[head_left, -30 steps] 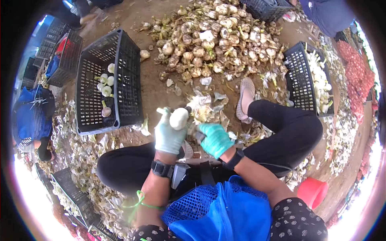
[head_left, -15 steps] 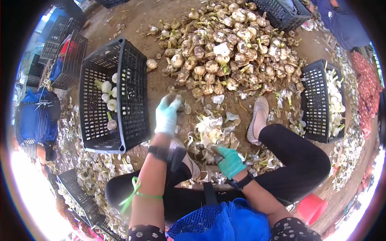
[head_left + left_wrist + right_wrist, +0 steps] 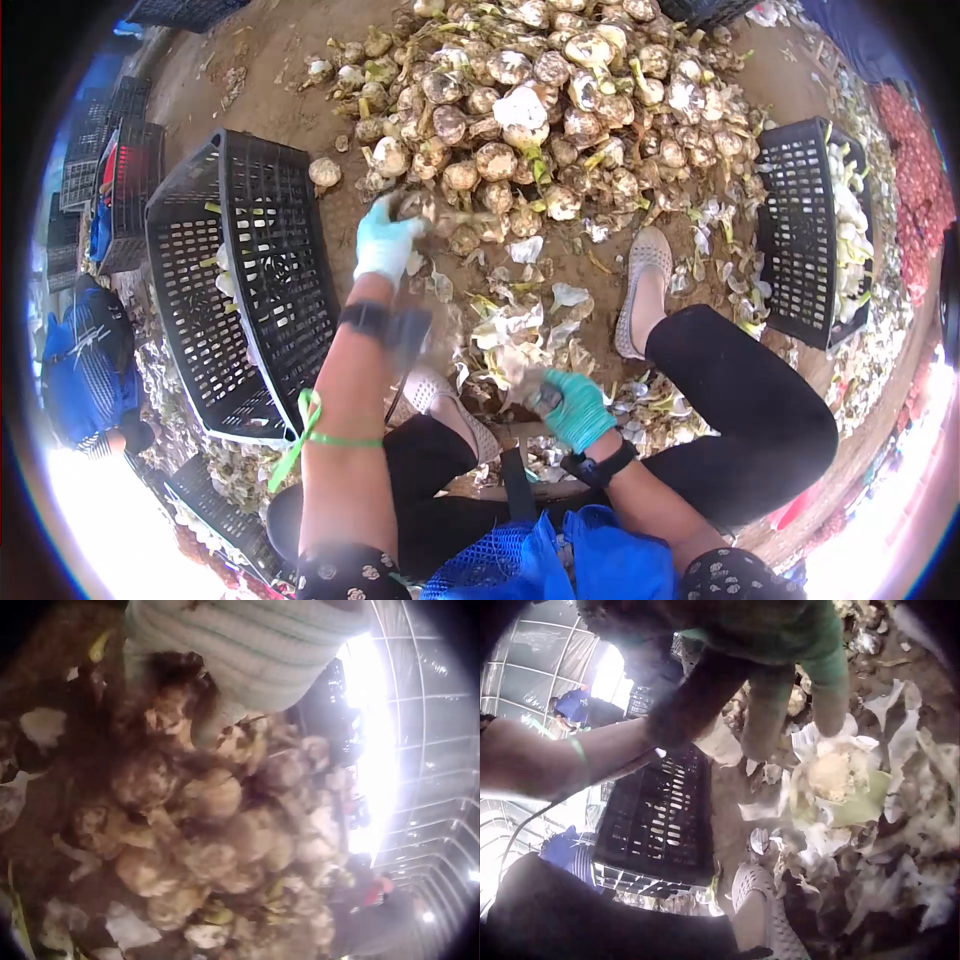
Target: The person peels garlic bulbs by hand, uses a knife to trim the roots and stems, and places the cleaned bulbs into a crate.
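My left hand [image 3: 385,240], in a pale, dirt-tipped glove, grips a soil-stained garlic bulb [image 3: 412,206] at the near left edge of the garlic pile [image 3: 560,110]. In the left wrist view, the glove [image 3: 247,652] curves around this brown bulb [image 3: 171,712], partly hiding it. Lower down, my right hand [image 3: 575,410] wears a green glove, its fingertips darkened. In the right wrist view its fingers [image 3: 829,694] hang loosely bent above loose garlic skins [image 3: 836,780], with no held thing showing between them.
A black plastic crate [image 3: 280,270] with several cleaned bulbs stands at left; another crate [image 3: 800,230], full of white garlic, at right. Peeled skins [image 3: 520,330] litter the ground between the person's shoes [image 3: 650,280]. Red mesh sacks [image 3: 910,190] lie far right.
The white bulb held in the left hand a second ago is gone from it. That hand has moved forward to the pile and grips a dirty bulb. The right hand has moved slightly.
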Demonstrator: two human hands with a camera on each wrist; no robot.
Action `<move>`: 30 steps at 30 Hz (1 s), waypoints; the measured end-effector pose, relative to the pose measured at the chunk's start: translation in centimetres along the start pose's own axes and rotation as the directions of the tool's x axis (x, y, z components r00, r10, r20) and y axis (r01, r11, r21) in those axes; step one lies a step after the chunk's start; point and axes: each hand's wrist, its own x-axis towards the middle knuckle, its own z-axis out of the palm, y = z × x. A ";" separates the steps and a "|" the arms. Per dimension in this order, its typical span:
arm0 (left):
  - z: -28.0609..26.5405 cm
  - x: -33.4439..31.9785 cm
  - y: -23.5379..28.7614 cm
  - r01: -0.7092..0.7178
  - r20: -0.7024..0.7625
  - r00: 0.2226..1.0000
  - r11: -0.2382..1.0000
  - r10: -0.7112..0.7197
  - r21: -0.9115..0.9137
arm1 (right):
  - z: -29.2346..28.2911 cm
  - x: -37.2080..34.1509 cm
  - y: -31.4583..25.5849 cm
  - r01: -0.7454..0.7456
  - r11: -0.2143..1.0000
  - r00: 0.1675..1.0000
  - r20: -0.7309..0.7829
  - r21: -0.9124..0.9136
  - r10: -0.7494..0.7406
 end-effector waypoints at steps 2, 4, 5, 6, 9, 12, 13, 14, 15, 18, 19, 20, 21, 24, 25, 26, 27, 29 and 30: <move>-0.9 -3.8 0.8 0.033 0.209 0.977 0.958 0.029 -0.286 | -0.5 0.5 -0.5 0.012 0.951 0.968 -0.241 0.308 0.066; -1.2 -9.1 2.9 0.165 0.428 0.901 0.859 0.069 -0.485 | -0.9 1.0 -1.0 0.024 0.461 0.950 -0.164 0.887 0.265; -1.2 -12.0 4.0 0.314 0.520 0.854 0.807 -0.010 -0.500 | -0.8 0.5 -2.2 0.164 0.664 0.925 -0.348 0.730 0.155; -0.7 -14.2 3.7 0.310 0.542 0.840 0.800 0.023 -0.514 | -0.8 -0.3 -3.6 0.279 0.814 0.872 -0.490 0.509 0.007; 0.6 -19.4 4.2 0.244 0.664 0.748 0.927 0.008 -0.286 | -2.1 -1.3 -4.9 0.058 0.960 0.907 -0.387 -0.274 -0.166; 1.1 -23.4 4.6 0.014 0.511 0.842 0.939 0.175 -0.344 | -1.7 -3.2 -5.3 -0.010 0.979 0.958 -0.279 0.205 0.068; 1.0 -24.7 5.0 -0.093 0.416 0.883 0.950 0.216 -0.297 | -1.4 -3.8 -5.7 0.004 0.981 0.960 -0.274 0.193 0.050; 1.1 -25.6 5.2 -0.106 0.399 0.888 0.947 0.227 -0.302 | -1.0 -4.5 -6.2 0.069 0.988 0.953 -0.302 0.139 -0.024; 1.1 -26.4 5.4 -0.161 0.330 0.919 0.969 0.217 -0.189 | -0.6 -5.2 -6.7 0.135 0.987 0.940 -0.326 0.086 -0.100; 0.5 -28.2 5.8 -0.199 0.255 0.943 0.976 0.214 -0.084 | -0.3 -6.3 -7.3 0.277 0.959 0.905 -0.320 -0.062 -0.282; 0.4 -28.7 5.9 -0.189 0.260 0.940 0.972 0.220 -0.138 | -0.4 -7.0 -8.1 0.249 0.947 0.901 -0.310 -0.201 -0.303; 0.5 -29.3 5.9 -0.179 0.268 0.936 0.965 0.228 -0.193 | -0.5 -7.6 -8.6 0.215 0.917 0.898 -0.301 -0.336 -0.321; 1.1 -29.5 5.3 -0.208 0.180 0.946 0.931 0.269 -0.302 | -0.4 -7.5 -7.9 0.231 0.935 0.893 -0.323 -0.269 -0.313; 1.0 -30.2 4.7 -0.274 0.209 0.916 0.916 0.341 -0.294 | -0.3 -7.8 -5.9 0.316 0.906 0.839 -0.362 -0.283 -0.406; 0.9 -30.5 4.8 -0.105 0.300 0.917 0.883 0.264 -0.458 | -0.5 -8.5 -6.6 0.297 0.884 0.834 -0.352 -0.361 -0.424; 1.1 -30.8 4.7 -0.108 0.303 0.914 0.882 0.270 -0.459 | -0.6 -9.0 -7.0 0.297 0.883 0.831 -0.357 -0.363 -0.426; 1.5 -31.0 4.4 -0.124 0.263 0.922 0.859 0.285 -0.497 | -0.6 -9.4 -7.3 0.288 0.906 0.854 -0.346 -0.309 -0.389; 2.2 -30.9 3.7 -0.257 0.149 0.913 0.817 0.381 -0.516 | -0.4 -8.8 -6.1 0.303 0.900 0.854 -0.331 -0.312 -0.402; 2.1 -30.9 3.7 -0.258 0.149 0.912 0.817 0.381 -0.516 | -0.3 -8.7 -5.6 0.304 0.900 0.853 -0.331 -0.312 -0.403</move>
